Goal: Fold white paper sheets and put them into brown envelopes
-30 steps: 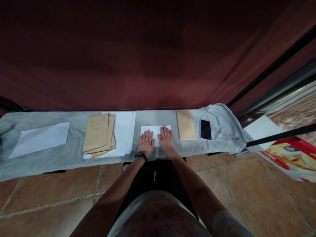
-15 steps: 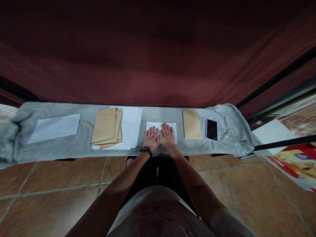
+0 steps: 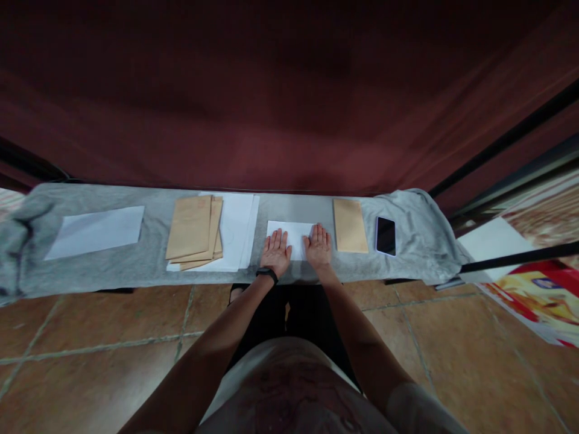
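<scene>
A small white sheet of paper [image 3: 297, 236], apparently folded, lies flat in front of me. My left hand [image 3: 275, 252] rests palm down on its left part, fingers stretched out, a dark band on the wrist. On the sheet's right edge lies my right hand [image 3: 318, 247], also flat with its fingers extended. Between the two hands the paper's middle shows. To the left, several brown envelopes [image 3: 189, 228] sit on a stack of larger white sheets [image 3: 237, 232]. A single brown envelope [image 3: 350, 226] lies just right of my right hand.
A grey cloth [image 3: 298, 208] covers the narrow bench. Far left on it is another white sheet [image 3: 97, 231]; a phone [image 3: 386, 235] lies toward the right end. A dark red curtain [image 3: 280, 157] hangs behind. At right stands a printed red and yellow packet or box [image 3: 543, 295].
My right hand has slid rightward across the paper to its right edge, widening the space between my hands. My left hand stays nearly where it was.
</scene>
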Action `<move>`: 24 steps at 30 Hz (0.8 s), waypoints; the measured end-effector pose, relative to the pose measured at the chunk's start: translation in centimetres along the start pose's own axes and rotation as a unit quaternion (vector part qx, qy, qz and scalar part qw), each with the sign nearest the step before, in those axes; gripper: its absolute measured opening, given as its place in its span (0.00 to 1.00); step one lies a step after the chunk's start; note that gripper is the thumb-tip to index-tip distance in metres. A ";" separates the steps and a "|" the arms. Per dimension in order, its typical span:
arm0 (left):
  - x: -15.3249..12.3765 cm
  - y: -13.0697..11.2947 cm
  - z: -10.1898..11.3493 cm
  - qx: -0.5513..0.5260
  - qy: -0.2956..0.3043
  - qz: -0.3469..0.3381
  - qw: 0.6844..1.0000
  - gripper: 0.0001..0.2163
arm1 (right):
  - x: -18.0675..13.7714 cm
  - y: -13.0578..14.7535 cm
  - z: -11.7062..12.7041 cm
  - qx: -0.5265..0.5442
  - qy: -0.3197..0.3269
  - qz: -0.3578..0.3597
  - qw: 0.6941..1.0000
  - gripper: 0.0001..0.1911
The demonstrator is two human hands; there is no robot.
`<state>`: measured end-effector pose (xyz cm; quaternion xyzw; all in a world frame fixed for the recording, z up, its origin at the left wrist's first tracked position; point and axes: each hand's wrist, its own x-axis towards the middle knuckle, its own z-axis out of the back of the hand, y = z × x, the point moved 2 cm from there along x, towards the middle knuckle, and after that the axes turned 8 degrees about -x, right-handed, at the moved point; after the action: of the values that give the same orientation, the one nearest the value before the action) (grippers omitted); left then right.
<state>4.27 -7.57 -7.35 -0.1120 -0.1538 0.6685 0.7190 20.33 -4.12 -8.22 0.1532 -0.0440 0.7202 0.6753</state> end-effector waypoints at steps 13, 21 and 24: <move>0.1 0.1 -0.3 0.023 -0.004 -0.008 1.000 0.29 | -2.8 0.9 2.3 0.021 0.003 -0.006 1.000 0.29; 0.2 0.5 -0.3 0.021 0.013 -0.016 1.000 0.28 | -6.4 4.8 1.5 0.053 0.044 0.093 0.993 0.28; 0.2 0.3 -0.3 0.018 -0.002 -0.011 1.000 0.28 | -7.0 3.5 1.4 0.039 0.022 0.098 0.994 0.29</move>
<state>4.11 -7.32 -7.75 -0.0959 -0.1446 0.6637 0.7276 17.42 -11.53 -8.32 0.1582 -0.0156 0.7871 0.5960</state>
